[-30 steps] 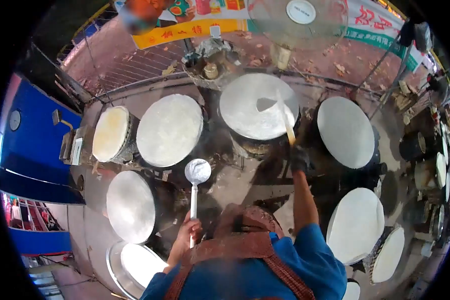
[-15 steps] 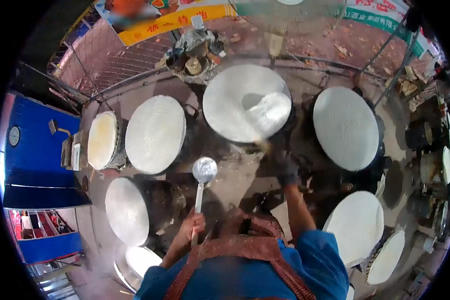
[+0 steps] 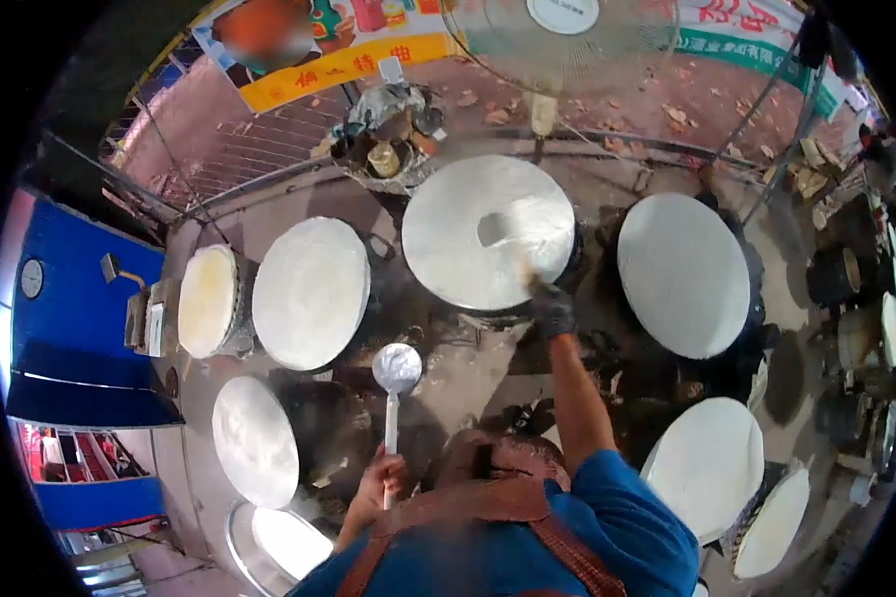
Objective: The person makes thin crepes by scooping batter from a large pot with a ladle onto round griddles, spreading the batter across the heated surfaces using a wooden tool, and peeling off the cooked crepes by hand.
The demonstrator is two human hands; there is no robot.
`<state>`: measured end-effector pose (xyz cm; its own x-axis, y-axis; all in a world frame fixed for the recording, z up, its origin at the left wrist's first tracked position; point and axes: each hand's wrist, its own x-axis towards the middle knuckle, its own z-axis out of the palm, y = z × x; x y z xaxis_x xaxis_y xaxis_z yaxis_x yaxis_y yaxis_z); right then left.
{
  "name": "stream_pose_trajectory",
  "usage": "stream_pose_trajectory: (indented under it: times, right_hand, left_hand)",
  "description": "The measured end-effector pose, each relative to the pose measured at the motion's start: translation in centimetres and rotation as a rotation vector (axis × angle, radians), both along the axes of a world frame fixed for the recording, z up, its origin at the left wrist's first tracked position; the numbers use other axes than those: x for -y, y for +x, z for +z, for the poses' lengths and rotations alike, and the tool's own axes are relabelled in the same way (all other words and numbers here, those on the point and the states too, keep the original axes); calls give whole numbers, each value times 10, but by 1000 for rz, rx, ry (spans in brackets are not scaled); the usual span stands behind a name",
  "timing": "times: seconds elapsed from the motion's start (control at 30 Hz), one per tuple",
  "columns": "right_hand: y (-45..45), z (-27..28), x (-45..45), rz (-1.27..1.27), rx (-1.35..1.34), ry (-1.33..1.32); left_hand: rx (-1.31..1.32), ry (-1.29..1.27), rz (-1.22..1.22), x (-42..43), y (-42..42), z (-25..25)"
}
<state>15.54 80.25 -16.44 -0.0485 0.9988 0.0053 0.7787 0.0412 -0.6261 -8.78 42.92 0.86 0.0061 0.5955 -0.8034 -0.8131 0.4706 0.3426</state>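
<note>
My left hand [image 3: 386, 476] is wrapped round the white handle of a ladle [image 3: 397, 368], whose round bowl points away from me and is coated white. In a dark glove, my right hand [image 3: 552, 308] grips a tool with a pale wooden handle [image 3: 528, 271] at the near right edge of the centre griddle [image 3: 448, 234]. The far part of that tool is blurred. White batter [image 3: 540, 234] lies on the right side of this round griddle, beside a dark grey patch [image 3: 494, 229].
Round pans with pale sheets stand at left [image 3: 314, 294], lower left [image 3: 256, 441], right [image 3: 683, 276] and lower right [image 3: 707, 468]. A metal basin [image 3: 244, 547] sits at bottom left. Behind the centre griddle are a cluttered stand [image 3: 383, 159] and a fan [image 3: 562, 45].
My right hand and its tool swept left and nearer over the centre griddle, then forward to its near right edge. My left hand still holds the ladle. The view has shifted slightly.
</note>
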Motion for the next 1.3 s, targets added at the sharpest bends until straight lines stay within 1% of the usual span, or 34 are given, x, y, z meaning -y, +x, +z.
stream_pose_trajectory:
  times: [0.03,0.07,0.1,0.13,0.17,0.23,0.27,0.3,0.33,0.37,0.4,0.43,0.47,0.5,0.53,0.57,0.63,0.67,0.73,0.8,0.87,0.93,1.0,1.07,1.13,1.2,1.23,1.27,1.3]
  right_hand:
    - [-13,41,22,-53,-62,-39]
    - [-16,55,40,-101,-121,-89]
    - [-3,60,42,-97,-160,-142]
    - [18,63,39,-75,-212,-195]
    - [40,67,39,-74,-252,-207]
    - [44,58,62,-104,-241,-185]
    - [27,47,77,-133,-160,-134]
    - [6,35,91,-161,-95,-90]
    - [-13,28,105,-190,-59,-50]
    - [-19,25,111,-199,-91,-50]
    - [-15,23,111,-205,-141,-53]
    - [-2,21,106,-196,-204,-57]
    - [19,14,89,-185,-337,-62]
    - [38,2,66,-172,-513,-66]
    - [55,-10,41,-148,-728,-81]
    - [67,-24,17,-119,-872,-103]
    - [71,27,3,-101,-571,-101]
    - [65,31,1,-93,-447,-107]
    - [61,39,11,-80,-312,-107]
    - [79,48,23,-54,-295,-137]
    - [93,53,32,-40,-281,-148]
    - [89,47,41,-61,-187,-89]
    - [83,45,55,-81,-106,-31]
    - [91,57,71,-82,-77,-14]
    - [99,75,87,-68,-44,-2]
    - [83,87,105,-18,185,59]
    - [65,88,111,72,470,37]
    - [51,48,116,13,422,147]
    - [42,11,125,-47,377,250]
  left_hand:
    - [-52,-135,-66,-3,-12,-10]
    - [-3,-99,-21,-5,-14,-3]
    - [49,-65,23,-8,-16,6]
    - [4,-24,17,-5,-21,14]
    - [-62,-40,-2,3,-29,14]
    - [-128,-72,51,9,-40,15]
    - [-150,-87,75,10,-41,13]
    - [-135,-117,33,8,-48,6]
    - [40,-82,7,9,-58,-4]
    - [17,-71,39,11,-61,-12]
    - [-13,-61,74,8,-60,-8]
    - [-3,-63,92,11,-58,-3]
    - [4,-52,106,10,-57,3]
    - [7,-30,114,3,-58,9]
    - [28,-19,56,-3,-59,17]
    - [33,-24,76,-6,-59,18]
    - [24,-13,80,-18,-59,16]
    - [6,5,67,-28,-60,13]
    - [-6,14,29,-47,-66,1]
    - [15,7,-7,-75,-73,-16]
    - [-30,56,-15,-119,-59,5]
    - [156,31,97,-161,-58,-8]
    - [-6,119,36,-201,-40,5]
    - [-74,236,0,-226,-20,10]
    - [-84,185,56,-247,-1,11]
    - [-177,190,43,-262,21,3]
    - [-187,194,29,-270,31,-3]
    - [-192,191,10,-275,40,-9]
    - [-96,162,9,-280,46,-17]
